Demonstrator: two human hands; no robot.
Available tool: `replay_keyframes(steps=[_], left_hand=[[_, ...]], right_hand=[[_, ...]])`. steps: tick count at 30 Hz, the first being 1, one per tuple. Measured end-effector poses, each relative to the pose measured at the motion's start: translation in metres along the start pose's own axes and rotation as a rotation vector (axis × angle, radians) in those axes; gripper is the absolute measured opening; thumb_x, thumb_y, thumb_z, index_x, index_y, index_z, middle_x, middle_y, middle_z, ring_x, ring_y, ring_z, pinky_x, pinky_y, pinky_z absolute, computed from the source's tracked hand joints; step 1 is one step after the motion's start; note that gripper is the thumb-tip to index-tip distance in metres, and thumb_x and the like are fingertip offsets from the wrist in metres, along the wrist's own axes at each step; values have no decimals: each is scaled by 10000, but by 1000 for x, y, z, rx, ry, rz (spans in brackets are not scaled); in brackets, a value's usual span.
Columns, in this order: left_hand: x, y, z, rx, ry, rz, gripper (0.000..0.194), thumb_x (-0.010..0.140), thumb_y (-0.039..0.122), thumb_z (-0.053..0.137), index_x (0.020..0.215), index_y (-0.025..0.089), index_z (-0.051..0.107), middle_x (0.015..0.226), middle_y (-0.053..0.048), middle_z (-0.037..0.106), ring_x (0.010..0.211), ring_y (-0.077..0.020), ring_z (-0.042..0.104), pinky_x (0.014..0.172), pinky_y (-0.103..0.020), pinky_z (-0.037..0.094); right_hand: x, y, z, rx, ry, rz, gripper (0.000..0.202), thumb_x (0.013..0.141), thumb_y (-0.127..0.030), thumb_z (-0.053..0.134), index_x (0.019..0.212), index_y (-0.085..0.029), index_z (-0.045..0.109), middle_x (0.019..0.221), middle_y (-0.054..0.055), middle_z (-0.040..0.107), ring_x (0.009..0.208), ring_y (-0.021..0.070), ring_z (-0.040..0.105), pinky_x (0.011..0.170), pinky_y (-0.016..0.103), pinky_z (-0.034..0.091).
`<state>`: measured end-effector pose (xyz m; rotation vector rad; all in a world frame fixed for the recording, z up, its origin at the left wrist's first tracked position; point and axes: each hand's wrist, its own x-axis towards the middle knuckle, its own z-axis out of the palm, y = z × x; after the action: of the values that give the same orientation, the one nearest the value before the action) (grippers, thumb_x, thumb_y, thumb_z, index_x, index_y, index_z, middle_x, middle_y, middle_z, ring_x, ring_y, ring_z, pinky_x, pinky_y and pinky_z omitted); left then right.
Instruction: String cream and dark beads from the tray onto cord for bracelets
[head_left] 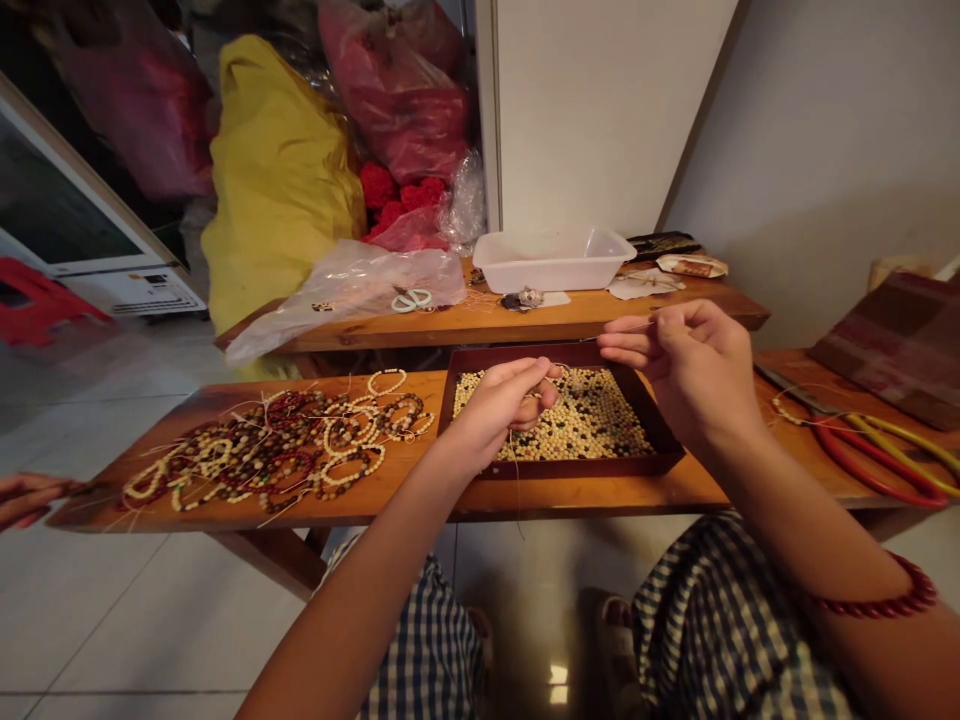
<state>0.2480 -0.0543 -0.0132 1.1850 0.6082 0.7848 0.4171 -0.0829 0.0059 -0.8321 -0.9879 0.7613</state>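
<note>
My left hand [504, 402] hovers over the left part of a dark red tray [566, 468] of small loose beads [592, 425], mostly cream with some black ones. Its fingers are closed on a strand of beads [553, 374], largely hidden by the fingers, and a thin thread [519, 500] hangs below. Above the tray's right rear corner is my right hand [694, 360], thumb and forefinger pinched on a thin thread that runs to a fine dark tip; whether this is a needle I cannot tell. A dark red bead bracelet [881, 600] circles my right wrist.
Many finished-looking bead bracelets [277, 445] lie piled left of the tray. Another person's hand [34, 498] reaches in at far left. Red-and-yellow-handled shears [885, 450] lie at right. A white plastic tub [555, 262] and small scissors [411, 300] sit on the rear bench.
</note>
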Motion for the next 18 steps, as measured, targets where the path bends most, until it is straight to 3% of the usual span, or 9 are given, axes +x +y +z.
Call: replay_keyframes(steps=[3,6,9,12,15,18], left_hand=[[2,-2,-2,-17,-9,-6,169,887,295,478,842,139,524,551,71,392,371,-2,205,398,-200,83],[3,-2,-3,-59,0,-3,154,887,270,470,808,142,505,525,85,317,373,-8,192,398,-201,77],[4,-1,-4,-39,37,0,146,877,255,475,780,147,492,511,91,284,368,-10,184,396,-202,74],[4,-1,-3,44,39,-7,156,866,274,490,773,149,499,490,95,284,363,-12,189,395,-198,81],[3,0,0,127,14,-19,163,859,282,498,771,146,517,485,91,299,373,-17,202,402,-195,95],[2,2,3,185,0,-43,177,855,293,505,758,146,523,489,88,296,390,-23,202,410,-200,96]], right_hand=[[2,1,-1,-9,19,-15,211,835,-315,593,755,-219,423,695,22,700,651,165,696,657,321,583],[2,1,-4,-45,-43,-16,176,850,-292,564,745,-216,446,748,23,697,687,156,685,713,333,564],[0,0,-7,-142,-191,-51,175,858,-292,547,722,-204,480,945,48,675,884,163,657,843,355,513],[-2,-1,-7,-406,-415,-146,159,844,-263,558,713,-184,515,1130,75,604,1075,181,564,941,351,428],[-5,0,-3,-630,-560,-184,128,839,-220,539,722,-170,529,983,81,622,943,173,571,863,326,427],[-6,0,-1,-752,-525,-151,116,831,-214,527,728,-164,545,742,40,596,706,152,535,692,307,420]])
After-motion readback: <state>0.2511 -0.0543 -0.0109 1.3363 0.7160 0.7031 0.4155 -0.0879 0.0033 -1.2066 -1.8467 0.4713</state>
